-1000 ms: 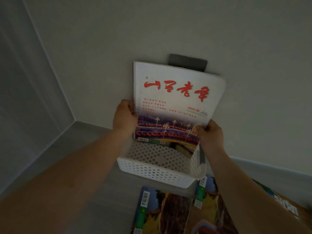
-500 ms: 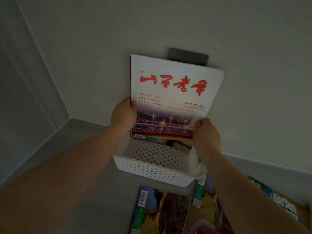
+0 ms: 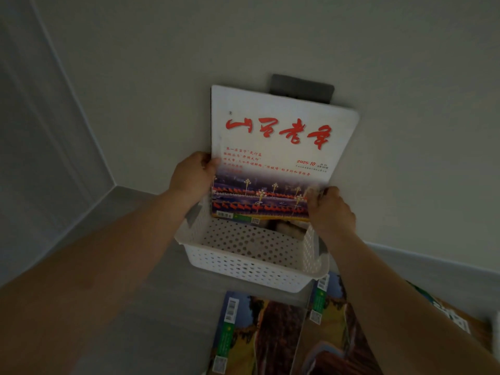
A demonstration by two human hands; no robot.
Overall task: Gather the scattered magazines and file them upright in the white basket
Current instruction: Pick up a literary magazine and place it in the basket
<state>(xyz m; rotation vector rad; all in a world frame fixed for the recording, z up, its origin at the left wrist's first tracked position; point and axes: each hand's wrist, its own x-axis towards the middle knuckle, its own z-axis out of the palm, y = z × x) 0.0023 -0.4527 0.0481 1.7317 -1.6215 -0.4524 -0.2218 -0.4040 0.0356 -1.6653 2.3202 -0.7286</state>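
Note:
A white magazine with red lettering (image 3: 278, 147) stands upright at the far side of the white perforated basket (image 3: 243, 262), leaning toward the wall. My left hand (image 3: 193, 175) grips its left edge and my right hand (image 3: 328, 209) grips its lower right corner. The magazine's bottom edge sits inside the basket, above other magazines whose edges barely show. Two more magazines lie flat on the floor in front of the basket: one with a green strip (image 3: 254, 334) and one beside it to the right (image 3: 332, 328). My right forearm hides part of the right one.
The basket stands on a grey floor close to a pale wall. A dark rectangular plate (image 3: 303, 86) is fixed to the wall behind the magazine. The room corner (image 3: 115, 185) lies to the left. Another magazine (image 3: 454, 318) lies flat at the far right.
The held magazine has stayed upright in the basket with both hands on it. The view has shifted slightly; the hands show little movement.

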